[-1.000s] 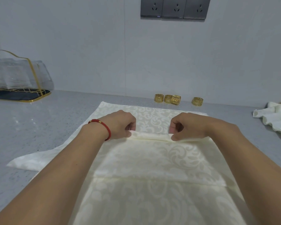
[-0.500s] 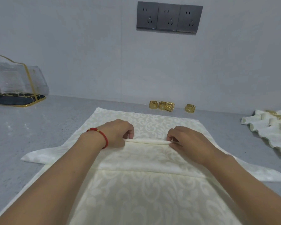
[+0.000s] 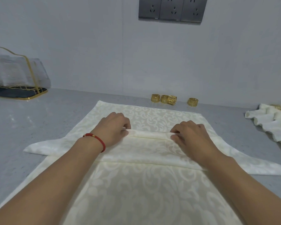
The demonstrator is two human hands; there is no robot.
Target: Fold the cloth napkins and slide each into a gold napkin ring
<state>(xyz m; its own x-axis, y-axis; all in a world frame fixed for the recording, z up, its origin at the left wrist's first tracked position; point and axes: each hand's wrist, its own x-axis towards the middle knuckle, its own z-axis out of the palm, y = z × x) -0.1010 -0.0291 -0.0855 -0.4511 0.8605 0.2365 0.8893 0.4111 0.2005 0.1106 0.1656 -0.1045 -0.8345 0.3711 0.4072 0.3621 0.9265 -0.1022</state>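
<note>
We see the cream napkin spread flat on the grey worktop, a narrow pleat raised across its middle. Left hand pinches the pleat's left end, right hand pinches its right end, fingers curled. Four gold napkin rings stand by the wall just beyond the cloth. Finished ringed napkins lie far right.

The grey bench lies bare to the left of the cream napkin, out to a gold-framed glass rack at the far left. Four gold napkin rings stand along the wall just behind the napkin. Finished ringed napkins crowd the right edge, with bare bench between them and the napkin.
</note>
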